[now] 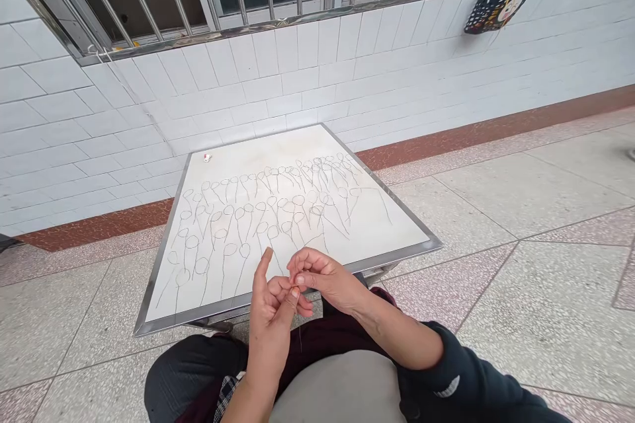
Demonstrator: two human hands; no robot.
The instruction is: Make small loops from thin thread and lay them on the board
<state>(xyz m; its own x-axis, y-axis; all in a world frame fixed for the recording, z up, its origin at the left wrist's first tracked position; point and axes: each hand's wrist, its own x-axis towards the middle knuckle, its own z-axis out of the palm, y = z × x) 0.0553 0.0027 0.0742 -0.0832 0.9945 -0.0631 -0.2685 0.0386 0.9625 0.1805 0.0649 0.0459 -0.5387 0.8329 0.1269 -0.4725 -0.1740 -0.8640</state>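
My left hand (pixel 275 307) and my right hand (pixel 320 274) meet above my lap, just past the near edge of the white table (pixel 248 149). Both pinch with thumb and fingertips at one spot, and the left index finger sticks up. From between them a thin dark strand (pixel 300 334) hangs toward my lap; its upper part is hidden by the fingers. Many similar thin strands lie in rough rows on the tabletop, each bent into a round loop (pixel 201 266) with a long tail. Whether they are wire or thread I cannot tell.
A small white and red object (pixel 207 158) sits in the table's far left corner. Behind the table stands a white tiled wall (pixel 278 89) with barred windows. A dark patterned bag (pixel 499 10) hangs from the bars at right. The floor (pixel 496 211) is speckled stone.
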